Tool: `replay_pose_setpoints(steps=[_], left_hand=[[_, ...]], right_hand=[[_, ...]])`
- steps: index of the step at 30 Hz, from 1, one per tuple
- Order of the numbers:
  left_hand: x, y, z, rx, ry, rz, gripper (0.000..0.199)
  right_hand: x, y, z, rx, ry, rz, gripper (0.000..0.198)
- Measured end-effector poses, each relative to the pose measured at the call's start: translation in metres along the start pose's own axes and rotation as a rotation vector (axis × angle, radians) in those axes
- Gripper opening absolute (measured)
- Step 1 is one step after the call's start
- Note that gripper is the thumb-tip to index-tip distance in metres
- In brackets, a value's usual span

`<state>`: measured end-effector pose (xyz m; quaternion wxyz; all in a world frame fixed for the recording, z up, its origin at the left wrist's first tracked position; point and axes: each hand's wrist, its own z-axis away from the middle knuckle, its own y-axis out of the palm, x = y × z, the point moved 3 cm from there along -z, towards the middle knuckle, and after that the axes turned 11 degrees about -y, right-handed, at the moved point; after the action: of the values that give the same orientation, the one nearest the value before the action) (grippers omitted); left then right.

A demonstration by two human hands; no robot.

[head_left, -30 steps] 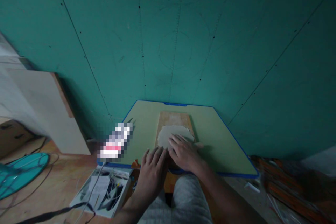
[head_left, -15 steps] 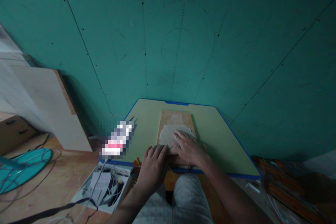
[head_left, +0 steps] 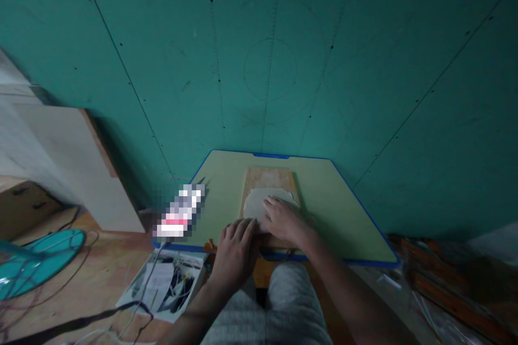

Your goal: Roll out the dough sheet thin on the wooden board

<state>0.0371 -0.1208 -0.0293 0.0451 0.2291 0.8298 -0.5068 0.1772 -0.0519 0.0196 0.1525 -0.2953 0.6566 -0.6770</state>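
Observation:
On the small table lies a wooden board (head_left: 269, 177), and over its nearer half spreads a thin, pale, ragged-edged slab (head_left: 256, 202) that looks like clay or dough. My right hand (head_left: 283, 221) rests on the slab's right side, fingers stretched out flat against it and covering that part. At the board's near left corner my left hand (head_left: 238, 240) is bent, its fingers curled round the edge beside the slab. Its thumb and the gripped edge are mostly hidden.
The blue-rimmed table (head_left: 332, 215) stands against a green wall (head_left: 182, 38). A pixelated bright device (head_left: 180, 213) lies at its left, its cable (head_left: 151, 269) running down past an open box of cables (head_left: 129, 294). A teal round base (head_left: 48, 264) stands left on the floor.
The view has shifted slightly. My right hand has moved a little leftward over the slab, while my left hand stays at the board's near left corner.

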Motion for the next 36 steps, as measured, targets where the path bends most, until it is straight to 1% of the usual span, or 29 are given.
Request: replay_pose_setpoints(steps=[4, 8, 10, 16, 19, 21, 22, 25, 27, 30, 36], left_hand=[[-0.001, 0.001, 0.0, 0.02, -0.014, -0.01, 0.036], [-0.001, 0.003, 0.002, 0.027, -0.031, -0.024, 0.037], [-0.001, 0.003, 0.002, 0.029, -0.039, -0.033, 0.038], [-0.002, 0.002, 0.001, 0.037, -0.039, -0.047, 0.04], [0.0, 0.003, 0.001, 0.031, -0.029, -0.05, 0.04], [0.001, 0.004, 0.002, 0.028, -0.018, -0.051, 0.04], [0.001, 0.004, 0.003, 0.024, -0.015, -0.053, 0.041], [0.001, 0.005, 0.003, 0.007, -0.025, -0.06, 0.04], [0.001, 0.006, 0.003, 0.0, -0.03, -0.061, 0.039], [0.0, 0.005, 0.003, 0.002, -0.025, -0.062, 0.039], [0.001, 0.007, 0.001, 0.022, -0.033, -0.091, 0.038]], right_hand=[[0.006, 0.002, -0.002, -0.025, 0.011, 0.07, 0.036], [0.004, 0.01, -0.001, -0.084, -0.044, 0.035, 0.038], [0.001, 0.011, -0.001, -0.08, -0.056, 0.017, 0.037], [-0.002, 0.005, -0.011, 0.016, -0.027, -0.019, 0.035], [-0.003, 0.004, -0.016, 0.115, -0.116, 0.048, 0.03], [-0.007, 0.002, -0.016, 0.146, -0.169, 0.057, 0.032], [-0.012, 0.001, -0.015, 0.144, -0.164, 0.041, 0.036], [-0.028, -0.003, -0.012, 0.116, -0.065, -0.023, 0.048], [-0.037, -0.003, -0.01, 0.111, -0.015, -0.033, 0.051], [-0.04, 0.001, -0.011, 0.107, -0.001, -0.023, 0.051], [-0.036, 0.007, -0.01, 0.031, -0.018, -0.017, 0.048]])
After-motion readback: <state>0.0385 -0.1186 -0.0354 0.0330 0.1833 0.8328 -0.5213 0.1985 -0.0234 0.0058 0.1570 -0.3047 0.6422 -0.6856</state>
